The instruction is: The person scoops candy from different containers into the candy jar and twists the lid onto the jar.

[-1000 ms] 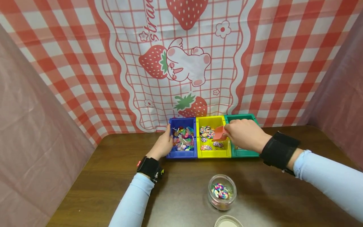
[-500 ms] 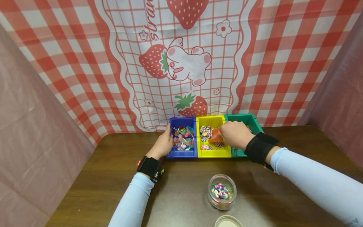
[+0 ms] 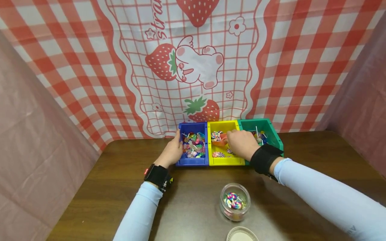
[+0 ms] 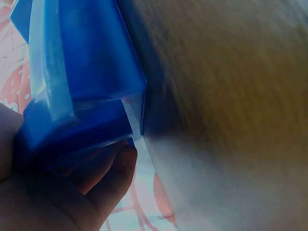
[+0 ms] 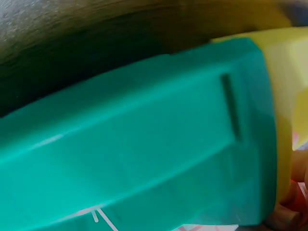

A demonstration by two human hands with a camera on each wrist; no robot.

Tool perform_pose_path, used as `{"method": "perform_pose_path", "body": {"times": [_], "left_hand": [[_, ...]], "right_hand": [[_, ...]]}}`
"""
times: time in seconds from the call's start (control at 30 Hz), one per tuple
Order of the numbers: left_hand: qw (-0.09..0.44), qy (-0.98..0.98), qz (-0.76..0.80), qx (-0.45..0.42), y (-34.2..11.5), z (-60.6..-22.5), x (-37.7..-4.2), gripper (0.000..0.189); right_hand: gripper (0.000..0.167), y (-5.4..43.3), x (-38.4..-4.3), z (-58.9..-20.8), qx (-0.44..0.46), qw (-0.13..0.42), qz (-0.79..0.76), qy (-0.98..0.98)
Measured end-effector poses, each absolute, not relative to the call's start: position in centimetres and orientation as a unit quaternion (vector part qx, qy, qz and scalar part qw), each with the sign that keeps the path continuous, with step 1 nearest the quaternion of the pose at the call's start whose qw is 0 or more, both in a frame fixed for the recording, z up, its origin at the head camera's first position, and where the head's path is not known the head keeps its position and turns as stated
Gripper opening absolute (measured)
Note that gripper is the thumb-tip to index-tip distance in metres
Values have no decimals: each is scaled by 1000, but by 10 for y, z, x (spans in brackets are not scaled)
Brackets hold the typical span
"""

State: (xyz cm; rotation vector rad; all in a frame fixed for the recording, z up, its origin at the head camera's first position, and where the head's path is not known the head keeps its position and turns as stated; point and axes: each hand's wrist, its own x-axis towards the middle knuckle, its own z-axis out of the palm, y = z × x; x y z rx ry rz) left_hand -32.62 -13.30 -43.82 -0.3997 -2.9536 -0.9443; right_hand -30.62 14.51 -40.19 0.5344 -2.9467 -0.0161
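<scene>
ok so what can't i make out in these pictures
Head view: the held end of the orange scoop, covered by the right hand.
Head view: part of the green bin, behind that hand and the black wrist strap.
Head view: the near side of the pale round lid, cut off by the bottom edge.
Left wrist view: part of the left hand, cut off by the frame edges.

Orange scoop (image 3: 220, 140) only partly visible (pale lid (image 3: 242, 235) partly below the head view)
</scene>
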Motion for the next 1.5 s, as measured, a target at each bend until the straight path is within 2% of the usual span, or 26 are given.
{"method": "perform_pose_path", "body": {"times": [0.17, 0.43, 0.67, 0.97, 1.3, 1.5], "left_hand": [[6, -943, -308, -128, -133, -437, -326, 62], [-7, -941, -316, -120, -133, -439, -325, 62], [4, -942, -312, -127, -133, -440, -325, 62], [6, -937, -322, -133, -132, -439, -325, 63], [5, -939, -318, -127, -132, -438, -323, 63], [10, -941, -313, -129, -133, -438, -322, 62]], "right_hand": [[25, 148, -305, -409, 199, 117, -4, -973], [20, 159, -297, -412, 255, 133, 16, -958], [19, 153, -301, -416, 257, 167, 18, -952], [21, 149, -306, -415, 236, 141, 21, -961], [17, 165, -302, -411, 249, 105, 84, -959], [17, 161, -306, -415, 269, 130, 68, -952]]}}
